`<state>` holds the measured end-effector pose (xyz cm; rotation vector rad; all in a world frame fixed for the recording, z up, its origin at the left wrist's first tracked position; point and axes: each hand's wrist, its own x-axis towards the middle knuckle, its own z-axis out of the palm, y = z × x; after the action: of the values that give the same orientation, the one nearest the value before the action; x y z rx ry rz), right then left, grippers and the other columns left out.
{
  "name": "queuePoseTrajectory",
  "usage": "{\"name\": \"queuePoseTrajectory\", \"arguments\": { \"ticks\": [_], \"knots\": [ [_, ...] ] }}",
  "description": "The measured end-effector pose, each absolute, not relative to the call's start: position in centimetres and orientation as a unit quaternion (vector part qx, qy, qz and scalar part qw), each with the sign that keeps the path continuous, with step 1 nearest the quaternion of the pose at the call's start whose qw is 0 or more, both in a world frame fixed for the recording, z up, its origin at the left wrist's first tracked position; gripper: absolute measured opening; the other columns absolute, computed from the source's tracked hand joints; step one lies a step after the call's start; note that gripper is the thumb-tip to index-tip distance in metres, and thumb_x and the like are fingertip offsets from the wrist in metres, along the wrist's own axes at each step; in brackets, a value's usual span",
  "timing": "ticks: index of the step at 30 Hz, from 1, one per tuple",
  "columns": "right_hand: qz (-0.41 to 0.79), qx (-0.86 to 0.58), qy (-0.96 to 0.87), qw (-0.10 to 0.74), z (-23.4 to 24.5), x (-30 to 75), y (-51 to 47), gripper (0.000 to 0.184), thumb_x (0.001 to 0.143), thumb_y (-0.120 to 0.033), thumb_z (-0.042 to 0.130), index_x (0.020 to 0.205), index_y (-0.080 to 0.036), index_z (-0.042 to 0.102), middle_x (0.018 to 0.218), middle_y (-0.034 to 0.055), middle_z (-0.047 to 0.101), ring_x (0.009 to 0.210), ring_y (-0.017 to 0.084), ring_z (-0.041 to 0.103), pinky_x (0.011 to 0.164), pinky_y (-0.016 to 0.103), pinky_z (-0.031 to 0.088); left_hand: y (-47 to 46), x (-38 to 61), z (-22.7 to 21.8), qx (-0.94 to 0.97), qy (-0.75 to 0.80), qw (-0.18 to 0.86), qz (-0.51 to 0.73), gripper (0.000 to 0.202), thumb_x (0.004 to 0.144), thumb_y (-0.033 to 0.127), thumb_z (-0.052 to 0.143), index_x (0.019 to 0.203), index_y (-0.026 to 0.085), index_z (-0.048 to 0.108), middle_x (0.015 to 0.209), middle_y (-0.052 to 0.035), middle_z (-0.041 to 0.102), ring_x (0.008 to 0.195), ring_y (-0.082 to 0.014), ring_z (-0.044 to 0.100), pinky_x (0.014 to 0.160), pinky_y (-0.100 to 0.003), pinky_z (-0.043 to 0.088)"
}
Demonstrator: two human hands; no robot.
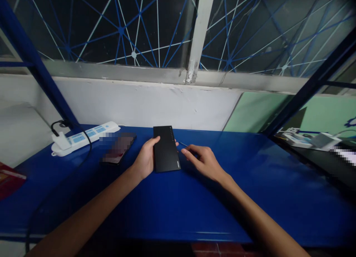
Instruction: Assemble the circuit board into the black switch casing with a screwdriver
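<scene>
My left hand (145, 157) is closed around the left side of a flat black rectangular box (167, 151), thumb on top and fingertips showing past its right edge. The box has a row of small marks near its upper right edge and a pale label at the lower right corner. It is held above the blue table. Just right of it, my right hand (202, 160) pinches a thin, light-coloured rod (183, 143) that points at the box's right side. What kind of tool it is, and whether its tip touches the box, I cannot make out.
A phone (119, 149) lies left of the box on the blue table (178, 212). Behind it is a white power strip (86, 137) with a plugged-in adapter and a black cable (89, 146). A red item (11, 179) sits far left; white devices (308, 140) lie right.
</scene>
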<state>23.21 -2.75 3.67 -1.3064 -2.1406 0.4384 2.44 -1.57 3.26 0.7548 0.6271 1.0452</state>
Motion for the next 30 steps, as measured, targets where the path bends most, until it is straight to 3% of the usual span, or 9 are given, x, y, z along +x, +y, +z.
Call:
{"name": "queuePoseTrajectory", "arguments": {
  "ticks": [6,10,19,25,30],
  "knots": [
    [0.354,-0.473,-0.742,0.316,2.4,22.1,-2.9,0.047,0.084,-0.06,0.054,0.062,-0.019,0.049,0.054,-0.0024,0.05,0.046,0.01,0.045,0.045,0.025,0.033,-2.8,4.1,2.3,0.34,0.323,0.734,0.491,0.038,0.082,0.031,0.067,0.115,0.013,0.061,0.097,-0.0135,0.072,0.088,-0.0285,0.07,0.075,-0.039,0.058],
    [0.471,-0.455,-0.674,0.343,2.0,21.9,-2.5,0.044,0.08,-0.059,0.061,0.064,-0.02,0.047,0.053,-0.0028,0.054,0.039,0.009,0.047,0.038,0.024,0.036,-2.5,3.9,1.8,0.341,0.343,0.714,0.506,0.038,0.081,0.028,0.071,0.115,0.014,0.06,0.095,-0.0127,0.072,0.08,-0.0261,0.071,0.073,-0.038,0.059],
    [0.48,-0.464,-0.637,0.386,2.3,22.4,-2.0,0.046,0.078,-0.057,0.064,0.06,-0.021,0.042,0.044,-0.0056,0.047,0.036,0.009,0.046,0.039,0.023,0.031,-0.9,3.0,1.3,0.319,0.37,0.698,0.524,0.029,0.086,0.03,0.067,0.109,0.013,0.064,0.088,-0.0102,0.073,0.076,-0.0227,0.072,0.073,-0.034,0.06],
    [0.473,-0.482,-0.626,0.389,3.4,23.3,-1.6,0.046,0.076,-0.056,0.066,0.057,-0.02,0.044,0.044,-0.0058,0.043,0.037,0.008,0.042,0.039,0.024,0.029,-0.1,2.0,2.0,0.348,0.434,0.666,0.497,0.019,0.084,0.025,0.068,0.096,0.011,0.067,0.076,-0.0097,0.073,0.062,-0.0199,0.071,0.062,-0.03,0.059],
    [0.427,-0.534,-0.567,0.459,3.9,25.4,-0.7,0.046,0.075,-0.057,0.067,0.057,-0.018,0.049,0.044,-0.0043,0.044,0.037,0.007,0.037,0.038,0.023,0.024,0.6,0.2,1.8,0.448,0.453,0.673,0.376,0.035,0.08,0.04,0.07,0.099,0.011,0.065,0.072,-0.0117,0.072,0.06,-0.0262,0.07,0.055,-0.037,0.057]
  ]
}}
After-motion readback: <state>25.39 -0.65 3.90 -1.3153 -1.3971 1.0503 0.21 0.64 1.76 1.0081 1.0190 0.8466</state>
